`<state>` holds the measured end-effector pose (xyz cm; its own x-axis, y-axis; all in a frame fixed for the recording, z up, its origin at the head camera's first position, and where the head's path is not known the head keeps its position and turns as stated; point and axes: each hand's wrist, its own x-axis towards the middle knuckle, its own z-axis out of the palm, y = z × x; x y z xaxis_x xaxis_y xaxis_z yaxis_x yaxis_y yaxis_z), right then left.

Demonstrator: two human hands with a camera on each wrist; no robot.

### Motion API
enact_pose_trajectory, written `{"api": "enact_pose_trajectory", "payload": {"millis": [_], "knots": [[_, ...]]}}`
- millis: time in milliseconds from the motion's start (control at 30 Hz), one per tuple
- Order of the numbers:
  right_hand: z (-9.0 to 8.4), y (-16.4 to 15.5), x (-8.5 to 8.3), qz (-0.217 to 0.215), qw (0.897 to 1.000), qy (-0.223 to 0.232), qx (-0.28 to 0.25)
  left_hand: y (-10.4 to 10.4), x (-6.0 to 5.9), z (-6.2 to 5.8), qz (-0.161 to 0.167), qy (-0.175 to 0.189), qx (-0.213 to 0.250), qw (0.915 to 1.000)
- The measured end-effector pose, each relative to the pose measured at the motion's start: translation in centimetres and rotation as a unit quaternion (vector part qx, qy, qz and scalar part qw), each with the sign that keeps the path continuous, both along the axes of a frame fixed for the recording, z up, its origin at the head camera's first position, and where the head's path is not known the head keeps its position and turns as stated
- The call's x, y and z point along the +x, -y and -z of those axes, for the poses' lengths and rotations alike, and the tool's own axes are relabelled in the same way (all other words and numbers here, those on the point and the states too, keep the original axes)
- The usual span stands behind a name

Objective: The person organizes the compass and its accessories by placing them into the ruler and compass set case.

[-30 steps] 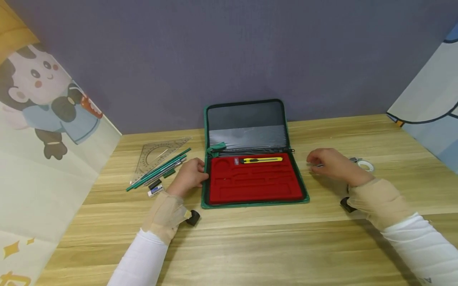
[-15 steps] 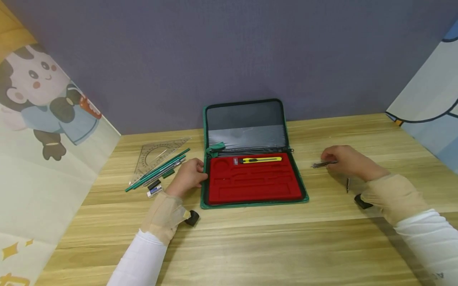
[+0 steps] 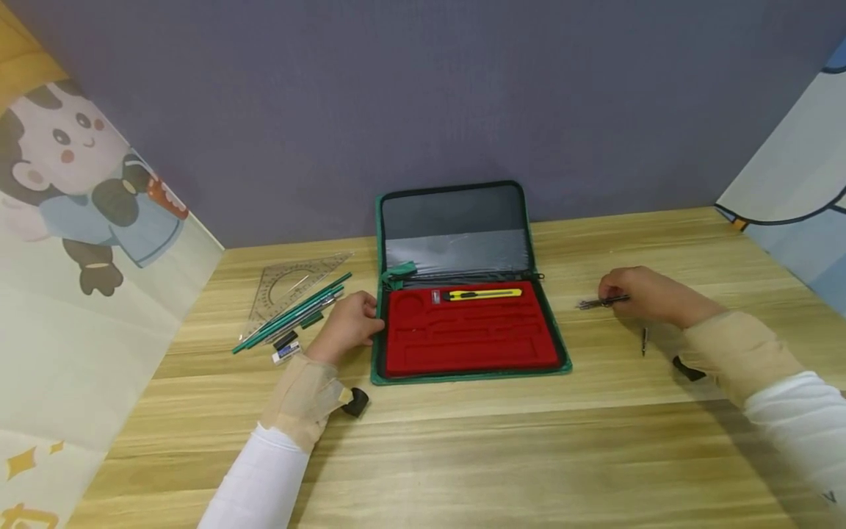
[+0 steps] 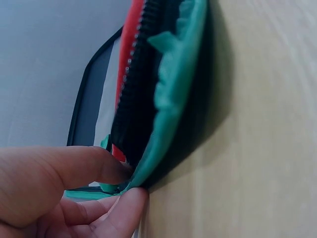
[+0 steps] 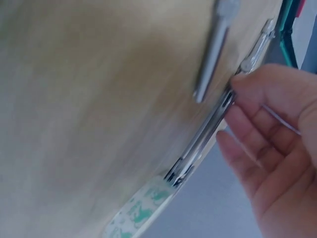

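Bare table (image 3: 463,455) runs wide along the near edge, open for either arm. The open green case (image 3: 465,323) blocks the middle, its lid upright behind it. To its left, the pencils (image 3: 294,312), set square (image 3: 291,283) and eraser (image 3: 286,353) crowd the way. Between the case and the right hand (image 3: 644,297) lies a clear strip. A small metal piece (image 3: 644,342), possibly a lead holder, lies near that wrist.

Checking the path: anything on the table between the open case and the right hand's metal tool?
Head view: only bare wooden table between the case and the metal tool held by the right hand.
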<state>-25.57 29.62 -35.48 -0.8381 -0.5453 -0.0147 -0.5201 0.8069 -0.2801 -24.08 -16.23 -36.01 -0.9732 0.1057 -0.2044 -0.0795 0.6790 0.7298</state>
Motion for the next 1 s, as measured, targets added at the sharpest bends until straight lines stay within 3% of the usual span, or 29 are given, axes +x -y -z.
{"api": "enact_pose_trajectory", "payload": {"millis": [367, 733, 1000], "knots": [[0.0, 0.2, -0.6, -0.071, 0.997, -0.026, 0.009, 0.1, 0.0, 0.1, 0.006, -0.007, 0.002, 1.0000], [0.6, 1.2, -1.3, -0.163, 0.981, -0.108, -0.008, 0.1, -0.2, 0.1, 0.005, -0.001, -0.001, 1.0000], [0.7, 1.6, -1.5, -0.151, 0.982, -0.109, 0.015, 0.2, -0.2, 0.1, 0.004, 0.003, -0.004, 1.0000]]}}
